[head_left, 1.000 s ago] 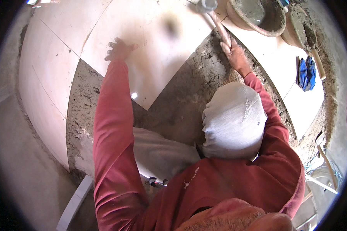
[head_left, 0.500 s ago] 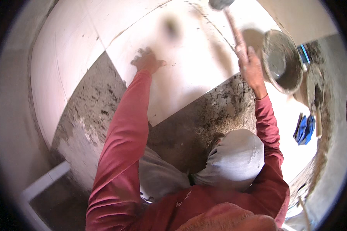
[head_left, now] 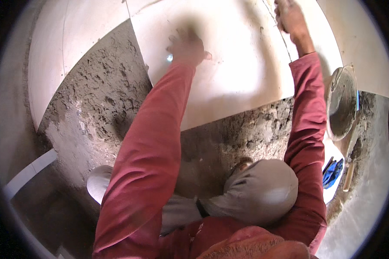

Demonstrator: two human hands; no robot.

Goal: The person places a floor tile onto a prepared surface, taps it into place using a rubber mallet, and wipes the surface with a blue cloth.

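My left hand (head_left: 186, 46) lies with its fingers spread on a large pale floor tile (head_left: 233, 86). A dark smudge in the picture blurs its fingertips. My right hand (head_left: 292, 19) is closed at the far edge of the picture, to the right of a joint between tiles. It grips a mallet, whose head is out of view now; the earlier frame shows its grey head and wooden handle. Rough grey mortar (head_left: 101, 82) borders the tile on its left, and more mortar (head_left: 246, 125) shows along its near edge.
A mortar-stained bucket (head_left: 343, 105) stands to the right of my right forearm. Nearer lie a blue cloth-like bundle (head_left: 333, 174) and a tool's wooden handle (head_left: 349, 176). My grey-trousered knee (head_left: 263, 185) is bent close to the mortar. A white edging strip (head_left: 30, 172) runs at left.
My right hand has gone farther forward, taking the mallet's head out of the picture. My left hand has shifted forward and right over the tile. The whole view has shifted too.
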